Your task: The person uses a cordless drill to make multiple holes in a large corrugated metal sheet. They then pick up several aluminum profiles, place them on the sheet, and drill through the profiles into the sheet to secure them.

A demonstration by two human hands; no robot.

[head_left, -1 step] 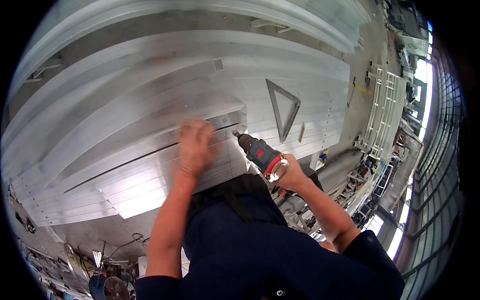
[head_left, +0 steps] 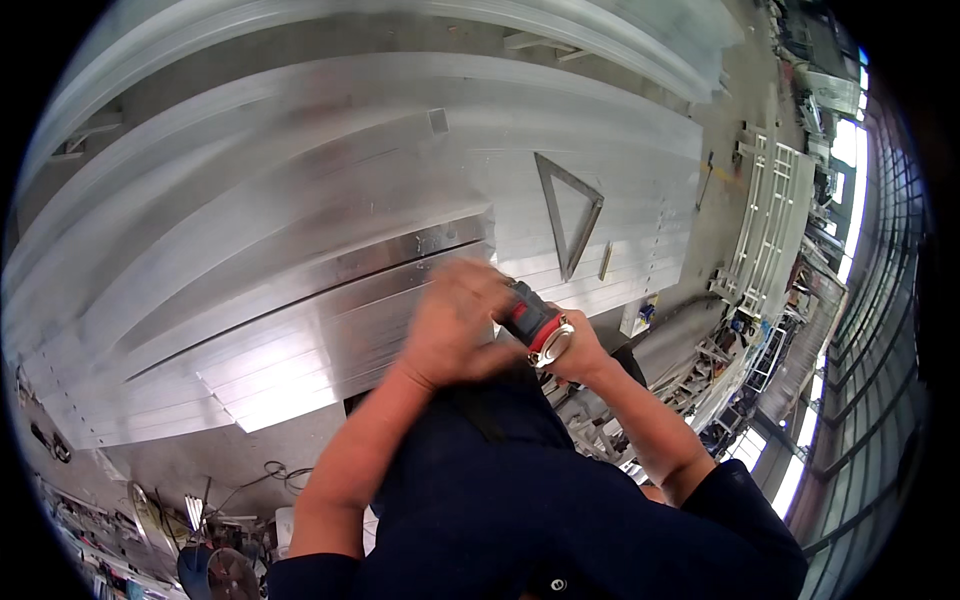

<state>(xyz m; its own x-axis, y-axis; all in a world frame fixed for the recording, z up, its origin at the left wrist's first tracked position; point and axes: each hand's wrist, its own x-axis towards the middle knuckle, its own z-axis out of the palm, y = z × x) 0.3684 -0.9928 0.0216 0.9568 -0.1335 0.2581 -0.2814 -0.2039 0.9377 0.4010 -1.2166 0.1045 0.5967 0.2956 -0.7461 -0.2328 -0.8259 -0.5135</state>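
Observation:
My right hand (head_left: 586, 350) is closed round the handle of a red and dark grey cordless drill (head_left: 531, 316), just above my lap. Against the front of the drill, my left hand (head_left: 452, 325) is blurred by motion and covers the chuck. Whether its fingers grip the chuck cannot be made out. Beyond the hands lies a long silver metal profile (head_left: 350, 262) with a dark slot along it, resting on metal sheets or panels (head_left: 480, 110). A triangular metal square (head_left: 553, 225) lies flat to the right of it.
Beside the square is a short, thin yellowish stick (head_left: 605, 262). More long metal pieces (head_left: 400, 12) run across the far side. White slatted frames (head_left: 770, 215) stand at the right. A fan (head_left: 232, 575) and cables (head_left: 275, 475) are at the lower left.
My left hand has moved right and nearer, from over the metal profile to the front of the drill, hiding the chuck that showed before. My right hand keeps the drill almost in place.

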